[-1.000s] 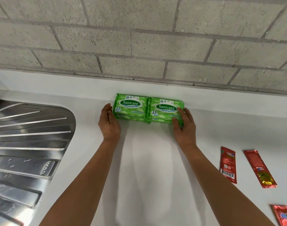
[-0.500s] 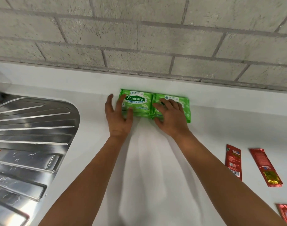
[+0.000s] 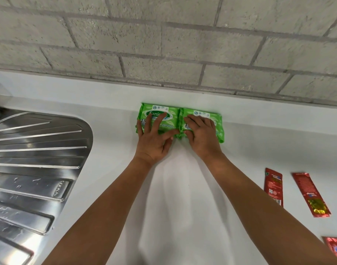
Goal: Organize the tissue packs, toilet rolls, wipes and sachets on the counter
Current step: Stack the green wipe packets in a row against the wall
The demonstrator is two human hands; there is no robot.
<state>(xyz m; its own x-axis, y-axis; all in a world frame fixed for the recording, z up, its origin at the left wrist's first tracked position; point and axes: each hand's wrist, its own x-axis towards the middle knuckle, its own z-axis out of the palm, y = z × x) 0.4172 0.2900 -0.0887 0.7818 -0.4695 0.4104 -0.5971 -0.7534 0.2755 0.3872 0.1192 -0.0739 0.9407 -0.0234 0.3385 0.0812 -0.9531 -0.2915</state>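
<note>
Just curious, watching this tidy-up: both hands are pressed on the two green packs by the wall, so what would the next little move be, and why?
Probably lift the right hand toward the red sachets. Both green wipe packs already sit side by side against the wall, while the sachets lie scattered, unaligned, on the counter.

Free room: wide bare strip of white surface [image 3: 110, 188] btwn the steel drainboard [image 3: 35, 159] on the left and the red sachets [image 3: 274, 186] on the right. Both forearms cross it.

Obstacles: two green wipes packs [image 3: 163, 115] side by side, touching, against the raised back ledge [image 3: 269, 115] under the block wall [image 3: 163, 44]; no way behind them. More sachets [image 3: 310, 197] near the right edge.
</note>
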